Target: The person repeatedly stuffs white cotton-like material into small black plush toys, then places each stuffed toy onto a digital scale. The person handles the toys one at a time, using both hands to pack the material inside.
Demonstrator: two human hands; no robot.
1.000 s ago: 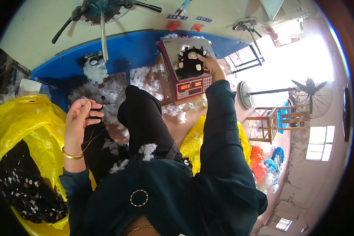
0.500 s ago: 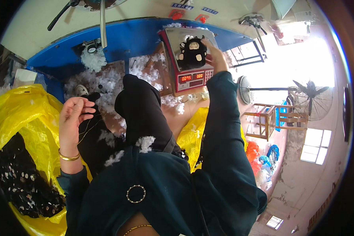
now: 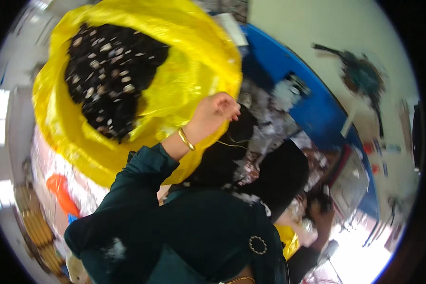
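Observation:
My left hand (image 3: 217, 111), a gold bangle at its wrist, is raised beside the rim of a large yellow woven sack (image 3: 194, 71). Its fingers are curled; anything inside them is hidden. Below it a thin pale thread (image 3: 233, 144) runs over my dark trousers. Inside the sack lies a heap of black plush pieces (image 3: 111, 71) with pale patches. At lower right, blurred, my right hand (image 3: 323, 220) is closed around the small black plush toy (image 3: 321, 202), off the scale (image 3: 352, 184) and close to its edge.
White stuffing fluff (image 3: 270, 120) lies about my legs and by the blue table edge (image 3: 298, 118). A metal fixture with dark handles (image 3: 362, 75) stands on the pale tabletop. Part of another yellow sack (image 3: 288, 240) shows at lower right. An orange bag (image 3: 61, 193) lies at left.
The view has swung left toward the yellow sack. My right hand has taken the plush toy off the scale. My left hand's fingers look more curled.

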